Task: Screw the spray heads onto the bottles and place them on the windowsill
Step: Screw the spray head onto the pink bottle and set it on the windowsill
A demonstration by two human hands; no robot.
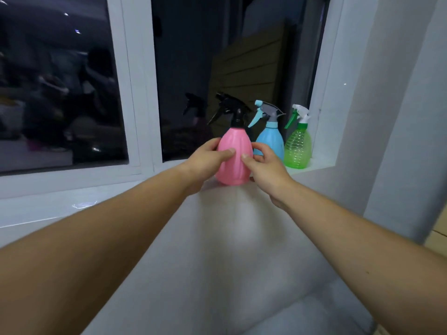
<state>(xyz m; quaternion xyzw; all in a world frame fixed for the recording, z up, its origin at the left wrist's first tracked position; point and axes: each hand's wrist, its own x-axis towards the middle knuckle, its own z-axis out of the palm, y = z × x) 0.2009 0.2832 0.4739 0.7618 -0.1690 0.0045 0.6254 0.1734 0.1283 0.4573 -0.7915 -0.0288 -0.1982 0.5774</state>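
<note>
A pink bottle (234, 155) with a black spray head (229, 108) stands upright on the white windowsill (101, 209). My left hand (206, 163) wraps its left side and my right hand (266, 166) holds its right side, thumbs on the front. To the right stands a blue bottle (271, 141) with a blue and grey spray head (266, 112). Further right, by the window reveal, is a clear green bottle (298, 151) with a white and green spray head (300, 114).
Dark window panes (60, 81) in white frames (140, 93) rise directly behind the bottles. A white wall (387, 117) closes the sill on the right. A pale surface (229, 262) stretches below the sill toward me.
</note>
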